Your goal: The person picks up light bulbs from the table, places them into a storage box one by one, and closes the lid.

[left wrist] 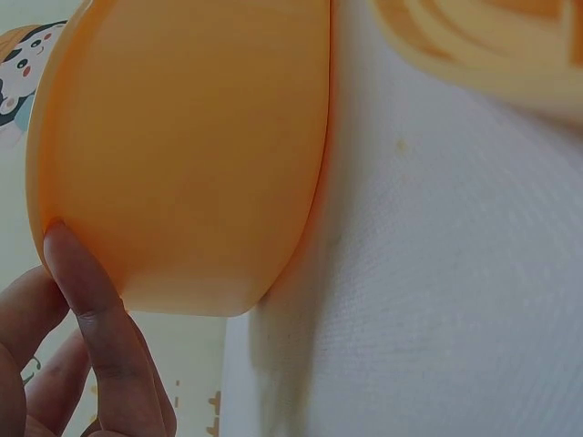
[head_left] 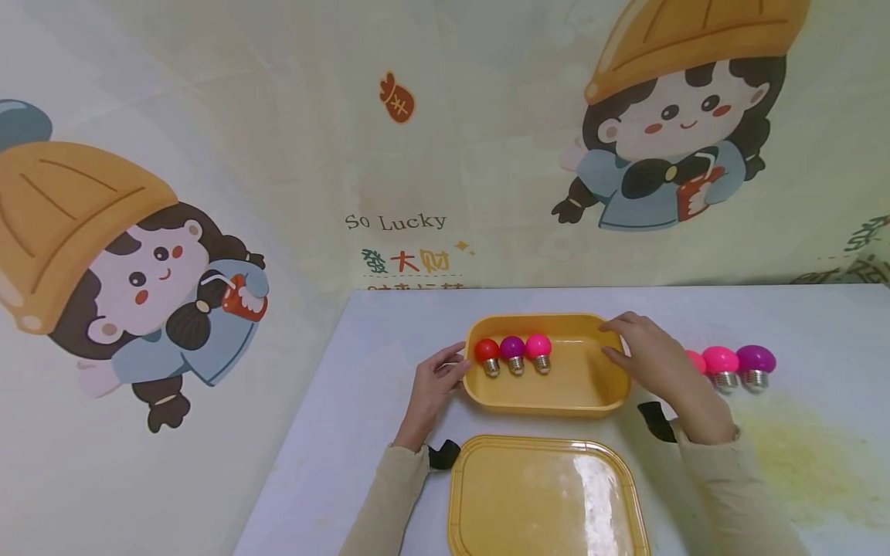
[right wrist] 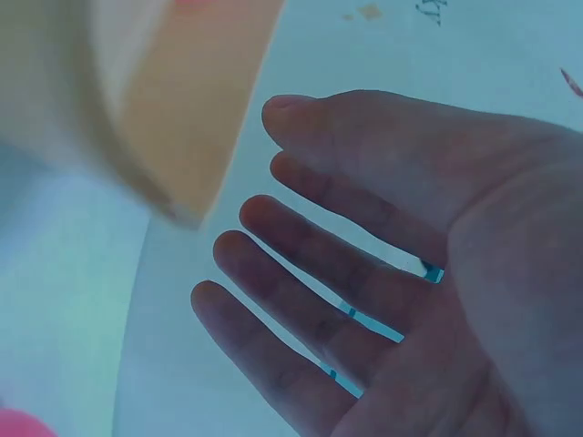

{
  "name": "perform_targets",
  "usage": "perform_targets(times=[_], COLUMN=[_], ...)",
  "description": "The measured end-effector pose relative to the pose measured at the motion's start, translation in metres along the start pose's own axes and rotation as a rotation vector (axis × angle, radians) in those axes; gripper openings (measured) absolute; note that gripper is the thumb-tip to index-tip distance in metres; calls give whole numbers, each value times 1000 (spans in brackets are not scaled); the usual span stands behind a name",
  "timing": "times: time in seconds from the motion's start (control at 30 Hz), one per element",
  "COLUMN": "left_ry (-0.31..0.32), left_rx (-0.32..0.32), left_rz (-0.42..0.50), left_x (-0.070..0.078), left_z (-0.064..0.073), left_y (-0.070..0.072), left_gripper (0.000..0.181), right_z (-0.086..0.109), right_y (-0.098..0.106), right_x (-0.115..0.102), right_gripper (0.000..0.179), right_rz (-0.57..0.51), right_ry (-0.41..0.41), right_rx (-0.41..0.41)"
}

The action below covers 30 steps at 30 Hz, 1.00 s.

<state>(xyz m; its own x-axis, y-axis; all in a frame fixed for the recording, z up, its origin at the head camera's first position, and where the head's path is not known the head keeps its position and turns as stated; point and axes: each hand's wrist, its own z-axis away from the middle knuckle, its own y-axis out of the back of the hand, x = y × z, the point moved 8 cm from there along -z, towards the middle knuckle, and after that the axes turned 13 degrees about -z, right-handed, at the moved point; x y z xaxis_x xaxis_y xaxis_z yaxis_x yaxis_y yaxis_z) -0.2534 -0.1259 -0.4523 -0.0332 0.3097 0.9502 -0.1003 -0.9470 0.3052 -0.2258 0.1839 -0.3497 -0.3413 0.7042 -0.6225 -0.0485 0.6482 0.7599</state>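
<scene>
A yellow plastic tub [head_left: 573, 394] holds a row of small light bulbs: a red bulb [head_left: 487, 350], a purple bulb [head_left: 512, 347] and a pink bulb [head_left: 538, 345], all in its left half. At the tub's left end my left hand [head_left: 434, 390] touches the outer wall by the rim, its fingers loosely bent. In the left wrist view a fingertip [left wrist: 66, 241] lies against that wall. My right hand [head_left: 657, 359] is at the right end, fingertips over the rim in the head view. Its fingers [right wrist: 301, 282] are spread and nearly straight in the right wrist view, holding nothing.
Nearest the body lies a flat yellow lid [head_left: 528, 494]. Right of my right hand stand a pink bulb [head_left: 721, 359], a purple bulb [head_left: 756, 357] and a third, partly hidden bulb [head_left: 695, 361]. A printed cloth [head_left: 487, 154] hangs behind the white table [head_left: 334, 463].
</scene>
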Motion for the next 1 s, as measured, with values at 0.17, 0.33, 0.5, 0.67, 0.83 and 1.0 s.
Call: perform_targets(times=[0.17,0.33,0.5,0.67,0.83,1.0], left_ry=[0,12,18,17,15,-2], left_rx=[-4,-21,-47,-49,-28,-7], left_rz=[-8,-2,8,2,9,7], left_x=[1,5,18,21,5,1], left_z=[-1,0,6,9,3,0], left_y=[0,0,1,2,0,0], left_gripper=[40,42,42,42,42,42], right_z=[8,15,20,26,31,34], right_y=[7,11,13,17,19,20], right_x=[15,29,42,50,58,67], right_gripper=[35,37,38,37,38,40], right_rz=[0,13,25,29,37,51], right_ry=[-46,-63,-91,-80,-99,-169], right_rx=[3,-1,-5,19,14,-17])
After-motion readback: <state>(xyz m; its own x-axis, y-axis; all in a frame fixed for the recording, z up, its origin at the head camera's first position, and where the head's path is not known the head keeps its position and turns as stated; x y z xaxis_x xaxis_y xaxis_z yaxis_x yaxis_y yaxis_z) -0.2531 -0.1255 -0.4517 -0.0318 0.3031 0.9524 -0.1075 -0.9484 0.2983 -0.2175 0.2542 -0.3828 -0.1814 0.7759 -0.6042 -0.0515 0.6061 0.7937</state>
